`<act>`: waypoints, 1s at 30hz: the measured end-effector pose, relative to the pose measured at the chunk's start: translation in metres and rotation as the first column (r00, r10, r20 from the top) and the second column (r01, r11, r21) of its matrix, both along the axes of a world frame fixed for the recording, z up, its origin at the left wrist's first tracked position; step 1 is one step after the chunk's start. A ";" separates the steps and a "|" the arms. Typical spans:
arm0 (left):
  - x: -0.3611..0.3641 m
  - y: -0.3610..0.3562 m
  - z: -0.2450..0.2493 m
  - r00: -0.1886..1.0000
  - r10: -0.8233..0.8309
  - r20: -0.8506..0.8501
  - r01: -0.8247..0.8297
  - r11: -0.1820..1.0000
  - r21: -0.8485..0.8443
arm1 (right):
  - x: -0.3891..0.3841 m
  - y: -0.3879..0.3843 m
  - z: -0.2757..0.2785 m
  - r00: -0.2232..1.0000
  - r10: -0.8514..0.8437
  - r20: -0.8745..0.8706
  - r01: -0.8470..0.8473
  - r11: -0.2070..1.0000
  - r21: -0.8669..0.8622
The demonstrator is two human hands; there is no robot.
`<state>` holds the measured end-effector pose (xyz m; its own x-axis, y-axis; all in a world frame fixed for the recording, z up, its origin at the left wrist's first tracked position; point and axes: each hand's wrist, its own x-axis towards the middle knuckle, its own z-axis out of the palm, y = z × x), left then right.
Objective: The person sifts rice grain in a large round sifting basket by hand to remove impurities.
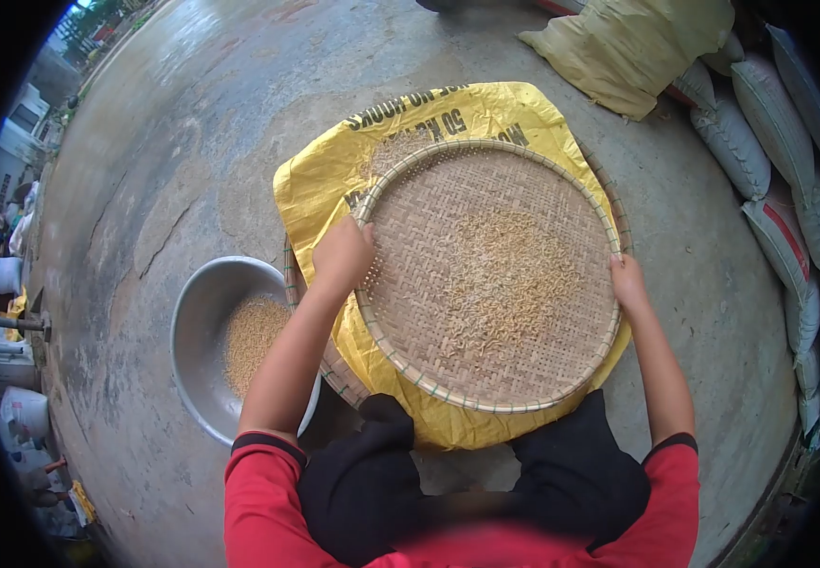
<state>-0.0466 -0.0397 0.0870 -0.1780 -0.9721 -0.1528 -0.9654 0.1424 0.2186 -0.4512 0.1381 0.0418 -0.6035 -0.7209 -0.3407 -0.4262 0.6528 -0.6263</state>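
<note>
Between my hands is a round woven winnowing basket (410, 312) with a bound rim. A patch of yellowish grain (514, 279) lies on its weave, right of the middle. My left hand (343, 254) is closed on the rim at the left side. At the right side, my right hand (628, 282) grips the rim too. Beneath the basket lies a yellow plastic sack (315, 204) with dark printing, and some pale husks (396, 151) are on it near the top. Under the sack, the edge of another woven basket (339, 374) shows.
A metal basin (192, 312) holding grain (256, 336) stands on the concrete floor (164, 189) by my left forearm. Full sacks (774, 123) are stacked along the right, with an empty-looking yellow sack (632, 47) at the top right. Buckets (25, 412) and clutter line the far left.
</note>
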 end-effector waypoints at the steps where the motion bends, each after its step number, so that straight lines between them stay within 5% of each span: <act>1: 0.013 -0.009 -0.010 1.000 0.004 0.001 -0.004 1.000 0.002 | 0.012 0.004 0.003 0.997 0.055 -0.051 -0.058 0.996 -0.067; 3: 0.048 -0.036 -0.040 0.986 0.111 -0.127 -0.116 0.993 -0.031 | 0.027 0.014 -0.015 0.981 0.179 -0.072 -0.189 0.965 -0.179; 6: 0.031 0.001 -0.011 0.979 0.143 -0.148 -0.141 0.990 0.026 | 0.009 0.006 -0.013 0.987 0.160 0.009 -0.159 0.983 -0.094; 8: 0.013 0.020 -0.024 0.985 0.032 -0.171 -0.013 0.994 0.112 | -0.013 -0.003 -0.021 0.997 0.077 0.011 -0.076 0.997 -0.032; 10: 0.034 -0.001 -0.063 0.952 0.054 -0.300 -0.001 0.985 0.175 | -0.003 -0.004 -0.006 0.970 0.041 -0.239 -0.055 0.997 -0.049; 12: 0.059 -0.019 -0.071 0.919 0.163 -0.358 -0.140 0.986 0.091 | 0.017 -0.003 0.010 0.963 0.109 -0.248 -0.125 0.991 -0.048; 14: 0.050 -0.005 -0.037 0.938 0.210 -0.275 -0.190 0.977 0.100 | 0.018 0.002 0.000 0.967 0.240 0.082 -0.238 0.971 -0.029; 16: 0.021 0.013 -0.022 0.966 0.059 -0.253 -0.009 0.981 0.194 | -0.009 -0.005 -0.015 0.983 0.163 0.079 -0.164 0.987 0.003; 18: 0.023 0.011 -0.044 0.964 -0.025 -0.263 0.061 0.990 0.129 | -0.012 -0.010 -0.009 0.964 0.001 -0.267 0.000 1.000 0.003; 21: 0.048 -0.011 -0.044 0.916 0.211 -0.341 -0.216 0.976 0.023 | 0.011 -0.008 0.000 0.971 0.142 -0.192 -0.154 0.987 -0.046; 24: 0.020 0.026 -0.018 0.938 0.049 -0.342 -0.001 0.990 0.139 | -0.011 -0.007 -0.009 0.978 0.176 -0.113 -0.177 0.984 0.007; 26: 0.025 0.026 -0.039 0.931 -0.013 -0.365 0.058 0.992 0.114 | -0.010 -0.013 0.003 0.957 -0.013 -0.289 0.023 0.999 0.030; 28: 0.047 0.001 -0.057 0.924 0.211 -0.320 -0.212 0.977 0.032 | 0.011 -0.007 0.001 0.933 0.054 -0.355 -0.072 0.997 -0.040; 30: 0.045 0.010 -0.029 0.913 0.272 -0.305 -0.268 0.962 0.055 | 0.020 -0.004 0.002 0.944 0.223 -0.243 -0.219 0.975 0.046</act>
